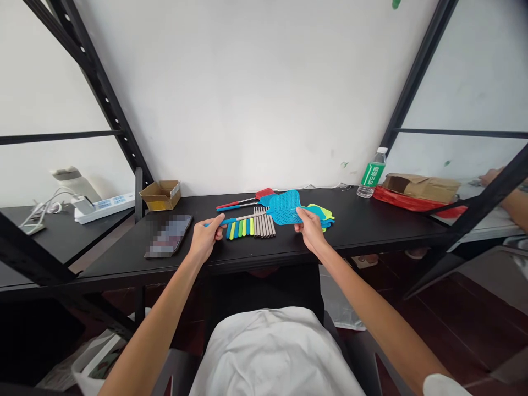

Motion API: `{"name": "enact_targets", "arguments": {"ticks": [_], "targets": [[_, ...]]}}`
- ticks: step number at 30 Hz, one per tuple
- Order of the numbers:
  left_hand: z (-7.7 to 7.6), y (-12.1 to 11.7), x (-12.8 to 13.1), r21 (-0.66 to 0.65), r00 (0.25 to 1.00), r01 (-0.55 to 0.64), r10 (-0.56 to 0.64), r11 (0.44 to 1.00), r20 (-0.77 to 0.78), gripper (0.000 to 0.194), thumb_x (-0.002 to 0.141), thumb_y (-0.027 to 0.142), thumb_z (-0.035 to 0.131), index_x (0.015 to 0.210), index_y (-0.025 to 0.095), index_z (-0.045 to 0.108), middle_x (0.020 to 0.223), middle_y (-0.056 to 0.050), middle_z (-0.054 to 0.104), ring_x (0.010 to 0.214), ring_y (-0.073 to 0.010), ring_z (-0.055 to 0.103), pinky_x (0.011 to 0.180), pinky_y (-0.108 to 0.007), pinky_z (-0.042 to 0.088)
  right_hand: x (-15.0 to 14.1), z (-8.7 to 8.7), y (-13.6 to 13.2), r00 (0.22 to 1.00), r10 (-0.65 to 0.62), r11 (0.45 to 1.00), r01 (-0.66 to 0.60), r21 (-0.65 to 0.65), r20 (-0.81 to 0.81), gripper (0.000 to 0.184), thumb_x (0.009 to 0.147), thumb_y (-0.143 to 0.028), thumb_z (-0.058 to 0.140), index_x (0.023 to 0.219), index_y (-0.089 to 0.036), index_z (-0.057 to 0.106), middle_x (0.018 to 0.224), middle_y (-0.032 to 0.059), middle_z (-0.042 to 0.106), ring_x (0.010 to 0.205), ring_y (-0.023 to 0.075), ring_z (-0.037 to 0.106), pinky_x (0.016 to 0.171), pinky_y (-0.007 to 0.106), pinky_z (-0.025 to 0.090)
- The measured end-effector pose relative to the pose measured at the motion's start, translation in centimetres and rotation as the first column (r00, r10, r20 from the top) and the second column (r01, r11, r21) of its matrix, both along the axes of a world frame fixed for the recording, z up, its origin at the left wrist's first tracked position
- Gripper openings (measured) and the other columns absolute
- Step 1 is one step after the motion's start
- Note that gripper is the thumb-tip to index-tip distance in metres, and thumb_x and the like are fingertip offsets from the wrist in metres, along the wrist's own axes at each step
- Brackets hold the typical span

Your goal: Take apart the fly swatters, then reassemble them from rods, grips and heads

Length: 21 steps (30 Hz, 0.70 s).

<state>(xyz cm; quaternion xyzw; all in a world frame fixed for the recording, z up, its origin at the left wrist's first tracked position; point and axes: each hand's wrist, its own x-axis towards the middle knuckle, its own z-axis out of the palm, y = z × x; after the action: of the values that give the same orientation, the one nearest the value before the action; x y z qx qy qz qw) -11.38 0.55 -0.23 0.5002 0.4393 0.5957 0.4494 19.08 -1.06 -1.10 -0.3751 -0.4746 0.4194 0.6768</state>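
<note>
A blue fly swatter (284, 208) is held level above the black table between my two hands. My left hand (206, 237) is closed around its blue handle, and my right hand (310, 226) pinches the right edge of its perforated head. Below it lie a row of blue, green and yellow handle grips (240, 229) and several metal rods (264, 225). Behind the held one rest a red fly swatter (264, 193) and another blue swatter (239, 205). Partly hidden by my right hand is a stack of blue and yellow swatter heads (324, 213).
On the table's left are a phone (170, 236) and a small open cardboard box (160, 196). A power strip (105, 208) sits further left. At the right stand a water bottle (372, 173) and a cardboard box (421, 187) on red plastic. Black metal posts (416, 71) flank the table.
</note>
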Motion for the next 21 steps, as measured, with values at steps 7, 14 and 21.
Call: {"name": "enact_targets", "arguments": {"ticks": [7, 14, 21], "targets": [[0.0, -0.3, 0.4, 0.041, 0.997, 0.011, -0.008, 0.999, -0.079, 0.033, 0.076, 0.042, 0.074, 0.062, 0.014, 0.066, 0.047, 0.001, 0.045, 0.043, -0.0080, 0.037, 0.043, -0.024, 0.027, -0.1, 0.1, -0.2, 0.998, 0.016, 0.999, -0.013, -0.040, 0.068, 0.036, 0.080, -0.054, 0.071, 0.076, -0.021, 0.056, 0.061, 0.0001, 0.058, 0.044, 0.0105, 0.046, 0.043, 0.024, 0.035], [2.0, -1.4, 0.4, 0.124, 0.954, -0.048, 0.083, 0.991, -0.287, 0.039, 0.080, 0.048, 0.068, 0.059, 0.017, 0.060, 0.049, -0.001, 0.051, 0.041, -0.0098, 0.039, 0.042, -0.024, 0.029, -0.2, 0.5, -0.5, 1.000, 0.023, 0.998, -0.021, -0.058, 0.022, 0.036, 0.077, -0.053, 0.073, 0.080, -0.021, 0.056, 0.064, 0.0006, 0.061, 0.046, 0.0112, 0.049, 0.044, 0.025, 0.036], [9.6, -5.6, -2.4, 0.320, 0.629, -0.241, 0.399, 0.916, -0.667, 0.031, 0.081, 0.046, 0.067, 0.095, 0.019, 0.076, 0.076, 0.003, 0.070, 0.070, -0.0164, 0.064, 0.068, -0.025, 0.047, 0.0, 0.3, 0.2, 0.998, 0.010, 0.999, -0.012, -0.034, -0.069, 0.037, 0.076, -0.054, 0.074, 0.087, -0.022, 0.058, 0.067, 0.0006, 0.062, 0.049, 0.0117, 0.051, 0.043, 0.023, 0.035]]}}
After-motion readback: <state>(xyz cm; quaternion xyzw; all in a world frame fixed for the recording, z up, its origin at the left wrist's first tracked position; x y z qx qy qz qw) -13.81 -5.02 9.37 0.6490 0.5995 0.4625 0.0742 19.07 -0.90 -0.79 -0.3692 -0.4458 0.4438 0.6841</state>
